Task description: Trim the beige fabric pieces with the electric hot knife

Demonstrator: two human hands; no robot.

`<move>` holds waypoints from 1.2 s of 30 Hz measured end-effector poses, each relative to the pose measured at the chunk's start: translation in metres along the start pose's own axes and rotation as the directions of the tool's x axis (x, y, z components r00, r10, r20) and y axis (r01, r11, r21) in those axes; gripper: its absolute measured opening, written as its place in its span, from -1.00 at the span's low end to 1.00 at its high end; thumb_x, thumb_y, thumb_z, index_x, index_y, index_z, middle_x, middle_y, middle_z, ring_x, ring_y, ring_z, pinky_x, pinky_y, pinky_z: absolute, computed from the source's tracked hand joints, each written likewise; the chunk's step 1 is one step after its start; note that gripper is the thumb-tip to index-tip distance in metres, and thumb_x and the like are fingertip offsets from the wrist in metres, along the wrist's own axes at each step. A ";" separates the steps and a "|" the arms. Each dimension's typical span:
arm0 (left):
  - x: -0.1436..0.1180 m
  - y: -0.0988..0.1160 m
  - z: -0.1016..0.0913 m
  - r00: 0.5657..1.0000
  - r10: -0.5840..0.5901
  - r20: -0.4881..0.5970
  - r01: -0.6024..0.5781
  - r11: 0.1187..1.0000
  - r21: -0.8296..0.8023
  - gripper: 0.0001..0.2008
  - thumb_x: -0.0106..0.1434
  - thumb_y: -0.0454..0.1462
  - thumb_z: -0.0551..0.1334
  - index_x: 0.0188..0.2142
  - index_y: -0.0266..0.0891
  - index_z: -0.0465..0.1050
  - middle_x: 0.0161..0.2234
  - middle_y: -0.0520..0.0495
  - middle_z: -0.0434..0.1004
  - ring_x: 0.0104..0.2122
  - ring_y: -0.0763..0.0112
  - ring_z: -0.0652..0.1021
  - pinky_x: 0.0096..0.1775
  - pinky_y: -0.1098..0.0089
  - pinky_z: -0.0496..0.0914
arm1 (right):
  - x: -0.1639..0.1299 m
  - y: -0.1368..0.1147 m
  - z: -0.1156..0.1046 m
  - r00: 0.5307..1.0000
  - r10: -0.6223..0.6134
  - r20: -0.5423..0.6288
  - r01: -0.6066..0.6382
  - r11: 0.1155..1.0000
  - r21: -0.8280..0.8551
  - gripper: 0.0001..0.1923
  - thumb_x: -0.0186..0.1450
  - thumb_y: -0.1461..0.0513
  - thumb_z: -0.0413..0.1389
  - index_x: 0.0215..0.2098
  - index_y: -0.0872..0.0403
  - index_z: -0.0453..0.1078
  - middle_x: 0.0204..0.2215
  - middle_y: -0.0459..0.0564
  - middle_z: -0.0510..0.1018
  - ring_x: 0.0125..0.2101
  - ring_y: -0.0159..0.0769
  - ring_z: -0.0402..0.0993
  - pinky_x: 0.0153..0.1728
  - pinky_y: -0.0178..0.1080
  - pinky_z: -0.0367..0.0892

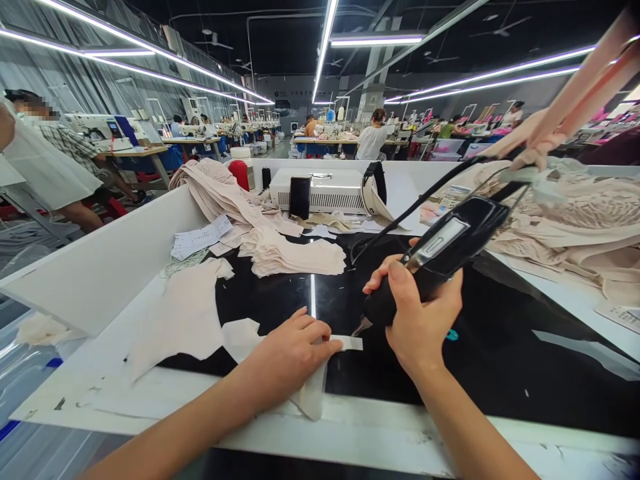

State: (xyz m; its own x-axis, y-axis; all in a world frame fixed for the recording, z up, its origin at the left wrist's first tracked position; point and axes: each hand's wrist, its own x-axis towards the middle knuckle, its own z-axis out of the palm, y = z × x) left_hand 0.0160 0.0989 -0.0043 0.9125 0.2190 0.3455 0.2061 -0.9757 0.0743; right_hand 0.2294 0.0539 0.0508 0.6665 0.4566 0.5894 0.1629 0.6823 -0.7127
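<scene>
My right hand [423, 310] is wrapped around a black corded hand tool [453, 243] with a silver plate on its side. The tool tilts down to the left, and its narrow metal tip [362, 327] is close to a white strip [353, 343] on the black work surface [370, 373]. My left hand [295, 350] presses down with bent fingers on a pale beige fabric piece [313, 393], its thumb on the strip. That hand hides most of the fabric, which hangs toward the table's front edge. Whether the tip touches the strip I cannot tell.
Stacked beige cut pieces [295, 252] and a larger fabric piece [185, 317] lie to the left. A white machine box [320, 190] with a phone [300, 197] against it stands behind. Pink fabric strips [570, 117] suspend the tool. Beige garments [565, 213] are heaped right.
</scene>
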 end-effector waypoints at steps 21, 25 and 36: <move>0.002 0.000 -0.002 1.000 0.001 0.019 -0.001 1.000 -0.006 -0.64 0.68 -0.46 0.21 0.29 -0.18 0.66 0.03 -0.15 0.71 0.04 0.15 0.73 0.46 -0.17 0.55 | -0.013 -0.008 0.004 0.997 0.053 0.056 -0.056 0.997 0.056 -0.48 0.38 -0.05 0.61 -0.01 -0.07 0.44 -0.38 -0.26 0.68 -0.54 -0.36 0.60 -0.46 -0.29 0.63; 0.002 -0.001 -0.002 1.000 0.000 0.015 0.000 1.000 -0.010 -0.63 0.68 -0.47 0.21 0.29 -0.17 0.67 0.03 -0.15 0.71 0.05 0.16 0.73 0.47 -0.13 0.54 | -0.012 -0.007 0.004 0.997 0.058 0.050 -0.059 0.998 0.026 -0.49 0.39 -0.04 0.60 -0.02 -0.06 0.44 -0.38 -0.25 0.67 -0.54 -0.36 0.60 -0.46 -0.28 0.62; 0.002 -0.004 0.002 1.000 0.016 0.009 -0.016 1.000 -0.009 -0.64 0.67 -0.46 0.26 0.30 -0.18 0.67 0.07 -0.17 0.73 0.06 0.15 0.74 0.46 -0.17 0.56 | -0.008 -0.010 -0.008 1.000 0.028 0.005 -0.028 1.000 0.002 -0.47 0.37 -0.05 0.62 0.01 -0.05 0.48 -0.38 -0.26 0.67 -0.55 -0.36 0.59 -0.47 -0.27 0.65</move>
State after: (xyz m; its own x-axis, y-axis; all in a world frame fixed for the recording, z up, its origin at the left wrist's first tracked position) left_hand 0.0173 0.1034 -0.0060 0.9189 0.2030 0.3382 0.1878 -0.9792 0.0773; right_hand 0.2284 0.0393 0.0503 0.6670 0.4781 0.5715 0.1432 0.6705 -0.7280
